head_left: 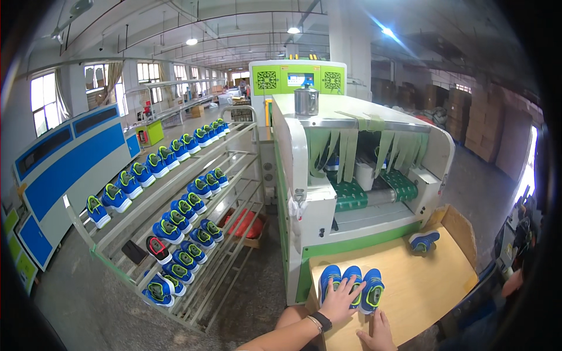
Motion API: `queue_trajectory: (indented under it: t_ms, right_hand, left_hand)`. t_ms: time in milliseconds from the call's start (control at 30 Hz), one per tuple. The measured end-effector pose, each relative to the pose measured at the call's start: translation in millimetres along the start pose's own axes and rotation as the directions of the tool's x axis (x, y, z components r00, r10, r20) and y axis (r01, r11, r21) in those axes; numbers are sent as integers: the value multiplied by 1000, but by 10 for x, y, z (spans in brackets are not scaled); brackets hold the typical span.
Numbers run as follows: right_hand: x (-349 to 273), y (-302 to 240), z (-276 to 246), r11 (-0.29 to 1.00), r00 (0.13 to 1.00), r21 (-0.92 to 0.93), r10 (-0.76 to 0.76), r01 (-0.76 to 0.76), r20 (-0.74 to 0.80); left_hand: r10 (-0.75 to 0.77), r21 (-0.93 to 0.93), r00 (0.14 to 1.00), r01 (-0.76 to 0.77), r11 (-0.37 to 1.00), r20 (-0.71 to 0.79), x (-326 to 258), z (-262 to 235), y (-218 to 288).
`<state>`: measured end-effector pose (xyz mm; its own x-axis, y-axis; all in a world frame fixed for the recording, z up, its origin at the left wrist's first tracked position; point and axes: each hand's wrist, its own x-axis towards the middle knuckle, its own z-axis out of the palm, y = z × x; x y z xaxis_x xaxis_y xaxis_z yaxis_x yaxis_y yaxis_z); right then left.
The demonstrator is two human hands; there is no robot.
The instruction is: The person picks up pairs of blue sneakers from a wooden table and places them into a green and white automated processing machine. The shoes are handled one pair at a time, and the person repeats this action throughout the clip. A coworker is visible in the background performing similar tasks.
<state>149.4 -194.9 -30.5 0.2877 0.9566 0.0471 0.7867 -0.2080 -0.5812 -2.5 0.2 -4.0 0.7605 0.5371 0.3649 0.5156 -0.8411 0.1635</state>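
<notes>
Three blue shoes with green lining [350, 282] lie side by side, soles down, on a light wooden table [421, 286]. My left hand [341, 299] rests flat on the left and middle shoes, fingers spread. My right hand [377, 333] lies on the table just below the rightmost shoe [372, 289], holding nothing. A black band sits on my left wrist [321, 321]. One more blue shoe [424, 240] lies at the table's far edge by the machine's outlet.
A white and green conveyor machine [304, 175] with hanging green strips stands behind the table. To the left, a tilted metal rack [193, 193] holds several rows of blue shoes. Another person's hand [512, 282] shows at the right edge. Stacked cartons [480, 128] stand far right.
</notes>
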Motion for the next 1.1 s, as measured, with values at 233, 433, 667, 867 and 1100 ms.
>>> queue_trajectory:
  t_ms: [233, 433, 667, 867, 1100]
  right_hand:
    - [9, 25, -16, 998, 998, 36, -55, 56, -35]
    - [108, 252, -25, 992, 994, 69, -106, 106, -1]
    - [917, 647, -916, 992, 996, 108, 57, -65, 67]
    - [2635, 1172, -1270, 888, 960, -377, 205, -264, -188]
    - [3337, 1833, -1282, 863, 736, 128, 486, -488, -470]
  left_hand:
    - [9, 38, 998, -11, 999, 62, 42, -159, 97]
    - [-14, 46, 995, 9, 999, 103, 94, -53, 31]
    - [-14, -10, 996, 15, 1000, 83, 191, -134, 139]
    - [-33, 51, 999, 33, 998, 4, 197, -28, 145]
    - [-14, 124, 998, 6, 992, 60, 272, -91, 129]
